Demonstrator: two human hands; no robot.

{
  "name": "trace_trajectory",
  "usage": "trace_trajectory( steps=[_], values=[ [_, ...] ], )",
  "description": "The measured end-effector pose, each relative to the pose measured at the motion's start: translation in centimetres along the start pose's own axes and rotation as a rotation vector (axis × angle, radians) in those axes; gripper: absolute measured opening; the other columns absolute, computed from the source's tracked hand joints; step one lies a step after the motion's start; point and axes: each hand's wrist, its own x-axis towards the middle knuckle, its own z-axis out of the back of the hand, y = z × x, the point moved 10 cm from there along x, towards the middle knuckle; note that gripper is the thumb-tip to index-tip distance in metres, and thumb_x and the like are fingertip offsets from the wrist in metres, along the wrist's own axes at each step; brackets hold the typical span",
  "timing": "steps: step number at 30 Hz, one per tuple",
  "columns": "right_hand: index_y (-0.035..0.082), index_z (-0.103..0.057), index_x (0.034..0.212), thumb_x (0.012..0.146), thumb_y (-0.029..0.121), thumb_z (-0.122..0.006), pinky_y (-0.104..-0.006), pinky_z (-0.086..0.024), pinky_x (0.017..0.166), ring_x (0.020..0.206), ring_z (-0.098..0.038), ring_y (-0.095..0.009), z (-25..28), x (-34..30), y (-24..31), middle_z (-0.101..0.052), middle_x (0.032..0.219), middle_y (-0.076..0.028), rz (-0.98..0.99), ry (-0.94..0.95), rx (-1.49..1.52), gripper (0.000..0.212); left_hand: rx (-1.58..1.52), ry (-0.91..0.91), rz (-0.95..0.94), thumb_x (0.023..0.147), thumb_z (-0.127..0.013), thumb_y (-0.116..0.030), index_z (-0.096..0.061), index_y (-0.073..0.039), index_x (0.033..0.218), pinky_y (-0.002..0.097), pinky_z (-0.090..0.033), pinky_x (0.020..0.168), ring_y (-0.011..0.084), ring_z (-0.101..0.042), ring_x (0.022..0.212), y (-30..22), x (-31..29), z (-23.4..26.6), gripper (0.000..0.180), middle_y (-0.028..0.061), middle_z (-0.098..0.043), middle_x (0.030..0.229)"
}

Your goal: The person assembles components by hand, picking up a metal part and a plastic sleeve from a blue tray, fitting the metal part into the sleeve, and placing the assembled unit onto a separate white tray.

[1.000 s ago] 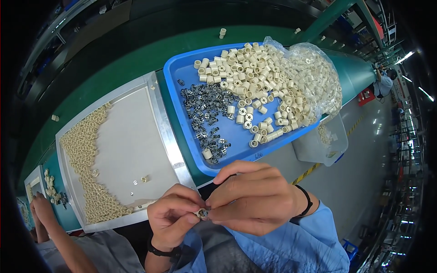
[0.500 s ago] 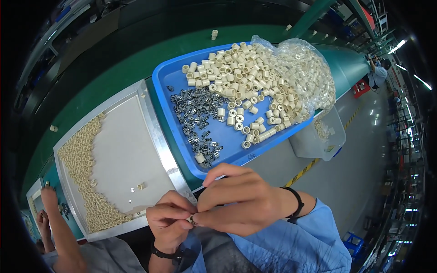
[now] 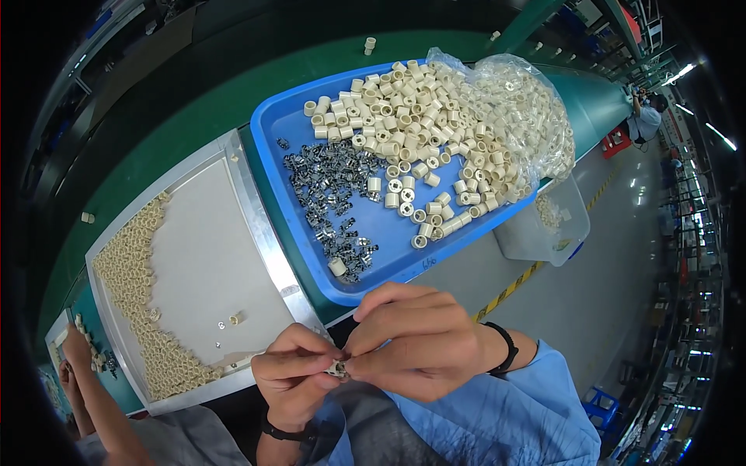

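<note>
My left hand (image 3: 295, 373) and my right hand (image 3: 416, 342) meet in front of my body. Between their pinched fingertips is a small cream cap with dark metal in it (image 3: 336, 369); my fingers cover much of it. Just beyond them lies a blue tray (image 3: 350, 293). It holds a heap of short cream plastic caps (image 3: 412, 116), some under a clear plastic bag (image 3: 528, 116), and a pile of small shiny metal clips (image 3: 330, 186). Left of it stands a metal-rimmed white tray (image 3: 210, 248) with packed rows of cream caps (image 3: 128, 287) along its left side.
A loose cap (image 3: 236, 319) and tiny metal bits lie in the white tray. Another person's hands (image 3: 76, 349) work at far left. A translucent bin (image 3: 536, 241) stands on the floor beyond the blue tray. Several caps sit on the green bench (image 3: 210, 93).
The small part shows more between my fingertips, and my right fingers have shifted slightly. The trays appear a little further left and up. The other person's hand has moved slightly.
</note>
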Motion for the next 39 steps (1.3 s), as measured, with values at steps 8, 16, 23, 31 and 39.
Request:
trace_trajectory(
  steps=[8, 16, 23, 31, 39],
  values=[
    [-0.002, -0.079, 0.089, 0.077, -0.004, -0.078, -0.0435, -0.060, 0.088, 0.075, -0.071, -0.025, -0.1, 0.4, 0.6, -0.074, 0.091, -0.014, 0.005, 0.036, -0.036, 0.012, -0.089, -0.045, -0.024, 0.082, -0.086, 0.000, -0.081, 0.000, 0.102, 0.0337, -0.060, 0.076, 0.0266, -0.073, 0.087, -0.1, 0.1, -0.2, 0.020, 0.0198, -0.070, 0.100],
    [-0.003, -0.079, 0.093, 0.079, -0.003, -0.078, -0.0428, -0.059, 0.088, 0.075, -0.071, -0.024, -0.6, 0.4, 0.9, -0.073, 0.090, -0.012, 0.065, 0.073, -0.076, 0.014, -0.017, -0.023, -0.064, 0.081, -0.087, -0.001, -0.081, -0.002, 0.103, 0.0332, -0.059, 0.075, 0.0258, -0.072, 0.085, -0.3, -0.1, 0.0, 0.022, 0.0193, -0.070, 0.099],
    [0.002, -0.078, 0.106, 0.080, -0.001, -0.080, -0.0405, -0.054, 0.083, 0.081, -0.068, -0.024, -1.4, -1.6, -1.5, -0.071, 0.096, -0.007, -0.014, -0.007, -0.088, 0.026, -0.097, -0.080, -0.008, 0.084, -0.086, -0.005, -0.079, -0.002, 0.106, 0.0337, -0.058, 0.073, 0.0239, -0.069, 0.085, 1.6, -0.4, 1.5, 0.024, 0.0183, -0.067, 0.100],
    [0.007, -0.076, 0.107, 0.083, 0.010, -0.079, -0.0428, -0.049, 0.075, 0.085, -0.065, -0.027, 8.2, -3.3, -7.6, -0.068, 0.090, -0.008, -0.332, 0.094, -0.778, 0.024, -0.092, -0.088, 0.045, 0.086, -0.080, 0.000, -0.075, 0.000, 0.116, 0.0329, -0.057, 0.076, 0.0234, -0.067, 0.086, 2.4, 0.1, 2.7, 0.030, 0.0196, -0.065, 0.107],
    [0.005, -0.071, 0.086, 0.083, 0.017, -0.077, -0.0439, -0.051, 0.080, 0.085, -0.069, -0.031, 7.0, -4.9, -13.0, -0.070, 0.085, -0.010, -0.601, 0.432, -0.975, 0.014, 0.067, -0.057, 0.071, 0.086, -0.075, 0.007, -0.075, 0.003, 0.116, 0.0299, -0.057, 0.082, 0.0234, -0.067, 0.096, 2.8, 1.4, 1.1, 0.030, 0.0221, -0.066, 0.117]
  ],
)
